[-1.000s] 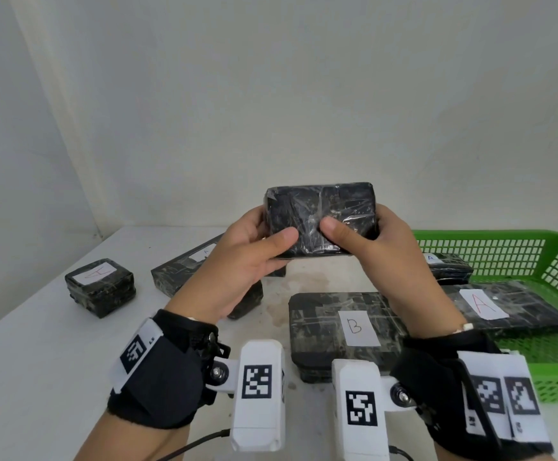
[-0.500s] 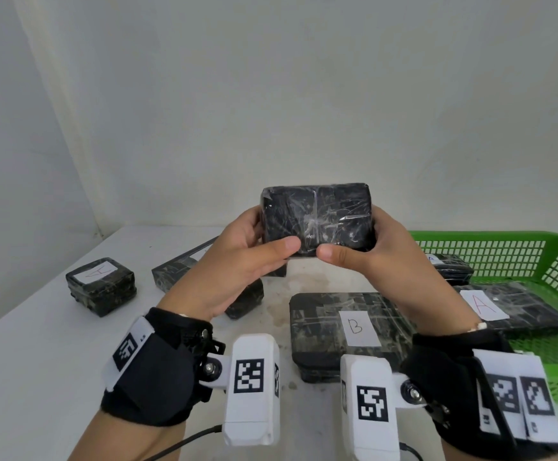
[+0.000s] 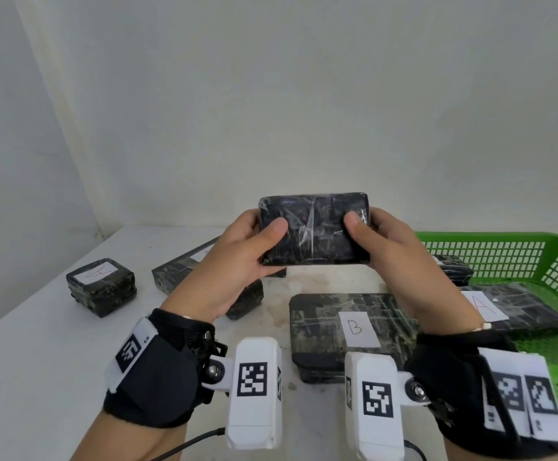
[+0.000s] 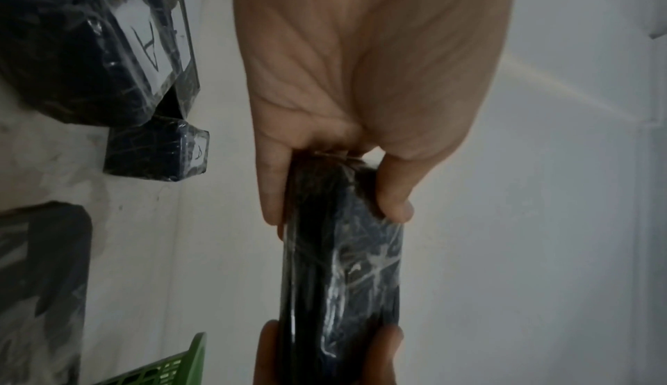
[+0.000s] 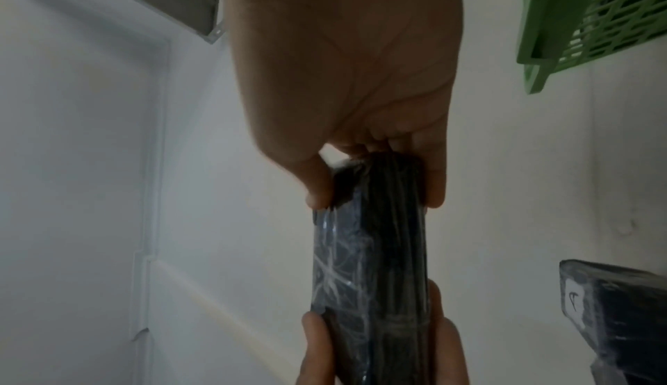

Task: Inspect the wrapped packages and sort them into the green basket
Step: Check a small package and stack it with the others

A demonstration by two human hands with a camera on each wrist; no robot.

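Note:
Both hands hold one black package wrapped in clear film (image 3: pixel 314 227) up in the air above the table, its broad face toward me. My left hand (image 3: pixel 254 241) grips its left end, thumb on the front face. My right hand (image 3: pixel 367 237) grips the right end the same way. In the left wrist view the package (image 4: pixel 346 271) is seen edge-on between thumb and fingers, as in the right wrist view (image 5: pixel 371 248). The green basket (image 3: pixel 503 247) stands at the right and holds a package labelled A (image 3: pixel 517 311) and another behind it (image 3: pixel 453 266).
On the white table (image 3: pixel 38 361) lie a flat package labelled B (image 3: pixel 347 331), a small cube package with a label (image 3: pixel 101 286) at the left, a long package (image 3: pixel 184 267) and another partly hidden under my left hand. A wall rises close behind.
Both thumbs have slid apart from the middle of the package's front face toward its ends. The package stays raised at about the same height, now turned slightly more face-on.

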